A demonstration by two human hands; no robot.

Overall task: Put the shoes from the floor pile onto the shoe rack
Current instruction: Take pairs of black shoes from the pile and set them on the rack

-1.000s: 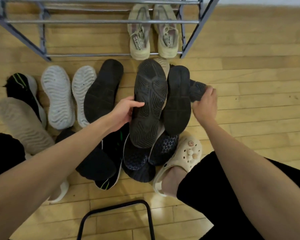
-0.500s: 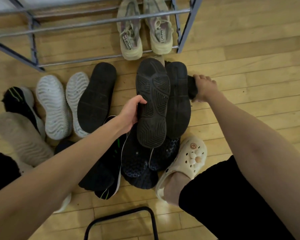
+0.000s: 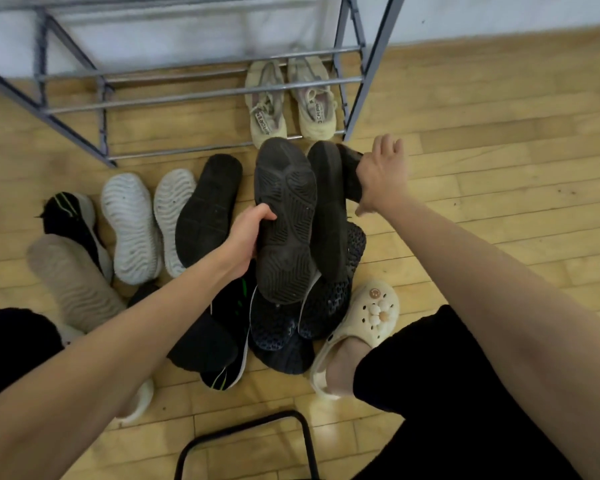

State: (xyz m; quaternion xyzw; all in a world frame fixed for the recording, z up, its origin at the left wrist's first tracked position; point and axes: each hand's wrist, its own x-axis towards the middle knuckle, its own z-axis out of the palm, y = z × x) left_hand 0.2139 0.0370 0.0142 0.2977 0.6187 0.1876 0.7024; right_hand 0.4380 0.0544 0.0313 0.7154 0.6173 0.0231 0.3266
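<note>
Left hand (image 3: 246, 237): fingers curl round the left edge of a black sneaker turned sole-up (image 3: 284, 220), atop the pile.
Right hand (image 3: 381, 174): grips the upper of a second black shoe standing on its side (image 3: 326, 209), touching the first.
Floor pile: two white ribbed soles (image 3: 132, 226), a flat black sole (image 3: 205, 209) and dark mesh shoes (image 3: 326, 299) crowd just below the rack's front rail.
Grey metal shoe rack (image 3: 194, 95): one beige knit pair (image 3: 291, 102) at its right end; bare rails leftward.
Wooden plank floor (image 3: 482, 168): bare boards to the right.
</note>
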